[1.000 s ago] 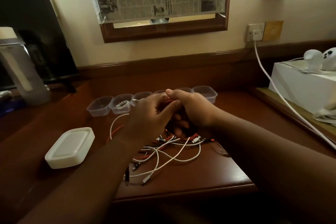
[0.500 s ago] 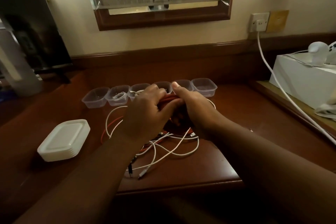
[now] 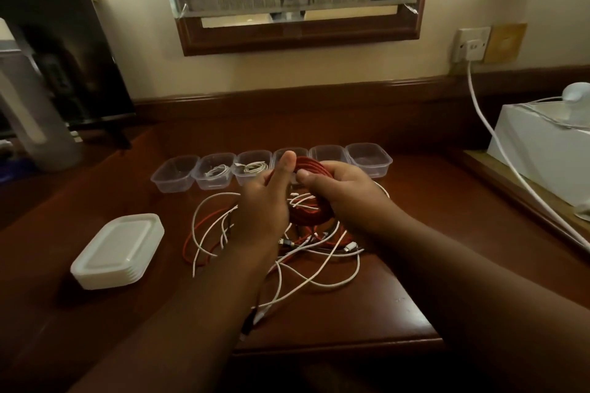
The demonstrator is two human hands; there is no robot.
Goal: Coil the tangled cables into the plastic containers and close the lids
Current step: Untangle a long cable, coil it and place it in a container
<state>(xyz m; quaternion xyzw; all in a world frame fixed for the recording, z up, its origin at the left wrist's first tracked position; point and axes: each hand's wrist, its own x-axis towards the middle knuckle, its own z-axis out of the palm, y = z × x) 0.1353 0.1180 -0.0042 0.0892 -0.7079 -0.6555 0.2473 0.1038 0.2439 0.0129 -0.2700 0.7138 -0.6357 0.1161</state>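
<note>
A coil of red cable [image 3: 307,191] is held upright between both hands above the desk. My left hand [image 3: 266,201] grips its left side, thumb up along the top. My right hand [image 3: 338,188] curls round its right side. Beneath them lies a tangle of white and red cables [image 3: 287,252] on the wooden desk. Behind the hands stands a row of several clear plastic containers [image 3: 368,158]; two of them on the left hold coiled white cables [image 3: 217,171]. A stack of white lids [image 3: 119,250] sits at the left.
A white box [image 3: 549,150] stands on a shelf at the right, with a white power cord [image 3: 498,150] running down from a wall socket [image 3: 472,45]. A grey jug [image 3: 28,124] and a dark screen are at the far left. The desk's front edge [image 3: 338,344] is near.
The hands have parted a little, so the red coil now shows between them, and my left thumb has lifted. The camera has tilted, showing the containers more fully.
</note>
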